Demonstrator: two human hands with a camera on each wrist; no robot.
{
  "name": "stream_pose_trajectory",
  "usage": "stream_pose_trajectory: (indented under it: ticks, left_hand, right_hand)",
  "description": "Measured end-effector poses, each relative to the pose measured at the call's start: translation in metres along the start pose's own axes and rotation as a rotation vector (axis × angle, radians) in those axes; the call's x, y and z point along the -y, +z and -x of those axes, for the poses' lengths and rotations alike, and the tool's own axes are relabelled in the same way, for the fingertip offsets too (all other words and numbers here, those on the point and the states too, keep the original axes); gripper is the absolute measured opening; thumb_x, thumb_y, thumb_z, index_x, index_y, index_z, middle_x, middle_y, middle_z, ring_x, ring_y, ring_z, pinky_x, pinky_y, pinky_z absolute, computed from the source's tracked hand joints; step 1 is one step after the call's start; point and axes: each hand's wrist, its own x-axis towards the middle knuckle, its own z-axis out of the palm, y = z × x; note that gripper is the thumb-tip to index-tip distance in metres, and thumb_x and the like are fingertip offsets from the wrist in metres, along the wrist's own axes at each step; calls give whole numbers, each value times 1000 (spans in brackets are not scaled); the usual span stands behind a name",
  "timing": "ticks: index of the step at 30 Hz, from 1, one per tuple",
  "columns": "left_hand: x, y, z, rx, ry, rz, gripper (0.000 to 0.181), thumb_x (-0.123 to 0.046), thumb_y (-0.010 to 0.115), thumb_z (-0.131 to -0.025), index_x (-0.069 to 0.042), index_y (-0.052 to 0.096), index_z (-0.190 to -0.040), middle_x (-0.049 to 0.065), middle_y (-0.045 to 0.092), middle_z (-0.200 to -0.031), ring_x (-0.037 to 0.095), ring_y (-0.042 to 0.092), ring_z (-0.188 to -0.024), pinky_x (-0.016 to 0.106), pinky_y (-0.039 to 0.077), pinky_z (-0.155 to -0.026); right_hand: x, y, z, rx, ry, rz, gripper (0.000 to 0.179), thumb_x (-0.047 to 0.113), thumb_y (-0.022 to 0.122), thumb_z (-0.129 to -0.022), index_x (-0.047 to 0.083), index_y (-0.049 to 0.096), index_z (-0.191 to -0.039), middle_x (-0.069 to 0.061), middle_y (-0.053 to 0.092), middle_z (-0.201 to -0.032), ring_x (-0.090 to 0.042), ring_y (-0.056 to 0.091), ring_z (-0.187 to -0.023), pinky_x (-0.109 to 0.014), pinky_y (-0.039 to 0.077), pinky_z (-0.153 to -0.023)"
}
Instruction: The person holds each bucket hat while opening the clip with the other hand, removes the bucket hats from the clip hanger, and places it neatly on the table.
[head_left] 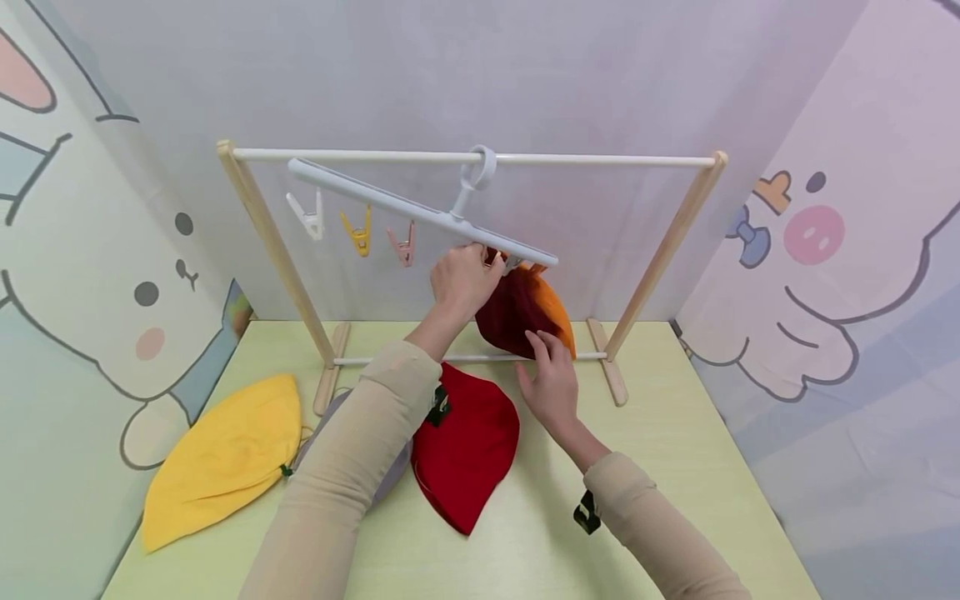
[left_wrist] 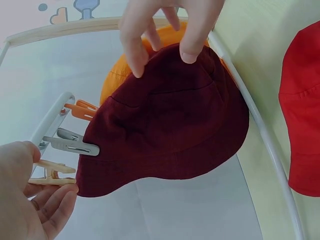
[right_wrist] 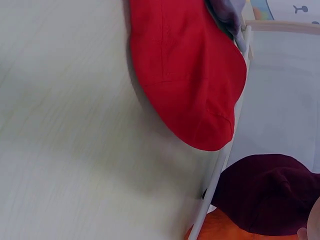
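Observation:
In the head view, a maroon bucket hat (head_left: 510, 315) hangs from the low right end of a tilted white hanger (head_left: 405, 204), with an orange hat (head_left: 553, 304) behind it. A grey clip (left_wrist: 75, 142) bites the maroon brim, and an orange clip (left_wrist: 82, 110) sits by the orange hat. My left hand (head_left: 467, 279) pinches a cream clip (left_wrist: 52, 172) under the hanger, its tips close to the brim edge; whether they touch cannot be told. My right hand (head_left: 551, 383) has loosely bent, spread fingers at the maroon crown, holding nothing visible.
The hanger hooks on a white rod (head_left: 600, 159) of a wooden-legged rack (head_left: 667, 250). White (head_left: 309, 217), yellow (head_left: 358, 232) and pink clips (head_left: 402, 244) hang at its left. A red hat (head_left: 468, 442), yellow hat (head_left: 225, 454) and greyish purple hat (head_left: 393, 479) lie on the table (head_left: 660, 467).

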Motion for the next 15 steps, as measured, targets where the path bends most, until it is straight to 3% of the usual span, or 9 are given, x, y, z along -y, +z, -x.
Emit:
stream_pose_trajectory:
  ticks: [9,15]
  left_hand:
    - [0,1,-2,-16,15,-2,37,-38,56,-87,-15,43,-61,-1,37,-51,16,35,-45,27,25,-42]
    - [1,1,-1,-10,14,-11,37,-39,55,-88,-14,47,-62,-1,39,-51,17,39,-45,27,26,-42]
  right_hand:
    - [-6,-2,-7,25,80,-39,61,16,73,-75,8,49,-130,-17,51,-124,-34,50,-109,-45,49,-80]
    - [-11,0,-12,36,162,-55,62,18,72,-76,7,47,-132,-17,51,-122,-37,52,-102,-47,47,-80]
